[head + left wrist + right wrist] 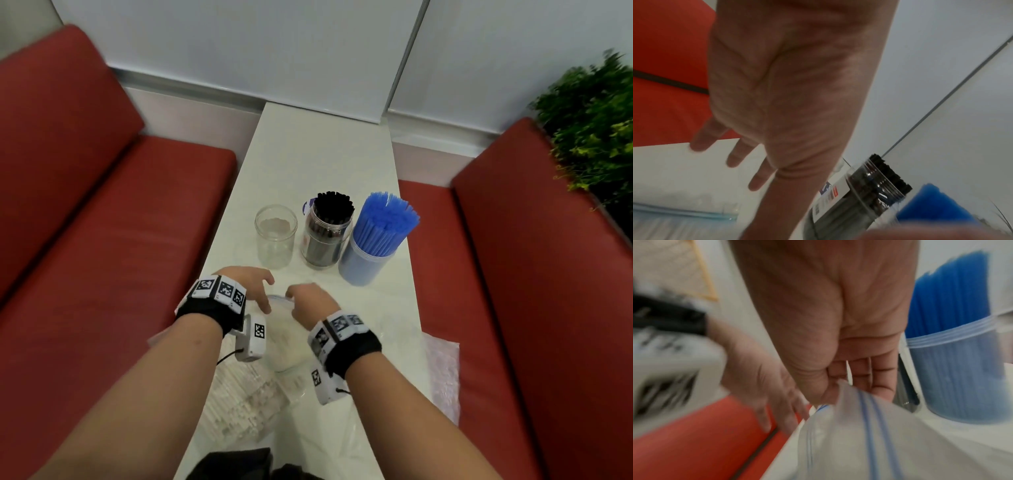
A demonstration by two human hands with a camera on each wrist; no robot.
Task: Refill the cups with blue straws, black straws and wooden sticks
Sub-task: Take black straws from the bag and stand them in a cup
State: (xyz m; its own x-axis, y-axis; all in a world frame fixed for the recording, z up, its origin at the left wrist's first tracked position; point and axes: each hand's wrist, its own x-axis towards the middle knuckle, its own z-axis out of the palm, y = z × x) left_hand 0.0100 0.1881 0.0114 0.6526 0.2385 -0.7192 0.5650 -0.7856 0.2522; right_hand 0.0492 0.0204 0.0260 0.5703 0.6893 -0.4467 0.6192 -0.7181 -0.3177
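**Zip bag held at the near end of the worktop, three jars beyond**

Three containers are lined up on the white worktop (318,154). On the left, a clear jar (276,236) is seen with nothing visible inside it. In the middle, a clear labelled jar (325,240) is packed with black straws (333,205), their ends standing above the rim. On the right, a translucent cup (368,262) is filled with blue straws (387,222) that fan out at the top; it stands just beside the middle jar.

Nearer the person, a clear zip bag (875,434) (two blue seal lines are visible along its mouth) is gripped at its top edge by the right hand (310,303), the edge being pinched between thumb and curled fingers (869,369). Its contents cannot be made out. The left hand (251,286) is held over the bag's mouth with its fingers (737,155) spread and relaxed; nothing is grasped by it. More clear plastic packaging (239,404), with pale stick-like contents, is lying on the worktop beneath the left forearm. Red bench seats (113,219) are seen on both sides.
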